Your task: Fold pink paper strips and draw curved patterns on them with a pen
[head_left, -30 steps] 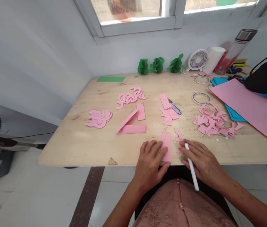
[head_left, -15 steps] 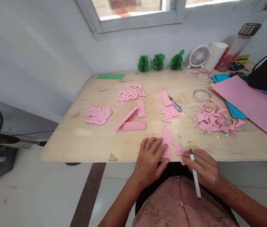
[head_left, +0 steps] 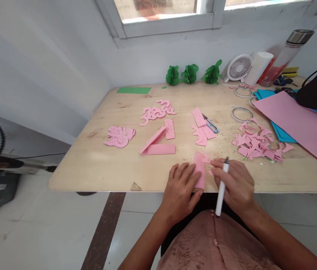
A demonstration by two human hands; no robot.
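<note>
My left hand (head_left: 181,189) lies with its fingers stretched out, pressing a folded pink paper strip (head_left: 199,179) against the table near its front edge. My right hand (head_left: 235,183) pinches a small curved pink paper cutout (head_left: 205,158) at the fingertips. The cutout's far end overlaps the top right of the strip; its near part is partly hidden by the fingers. A white pen (head_left: 220,195) is also held in my right hand, its dark tip pointing up and away from the strip.
Pink cutouts (head_left: 119,136) and folded strips (head_left: 161,149) lie left on the wooden table. Small blue-handled snips (head_left: 211,125) rest by marked pink pieces. Rightward are paper scraps (head_left: 255,144), tape rolls (head_left: 242,114) and a large pink sheet (head_left: 301,125). Green paper shapes (head_left: 190,74) and a fan (head_left: 239,67) stand behind.
My right hand has moved up and left from the table edge, bringing the curved cutout onto the strip's upper right. My left hand keeps its place on the strip.
</note>
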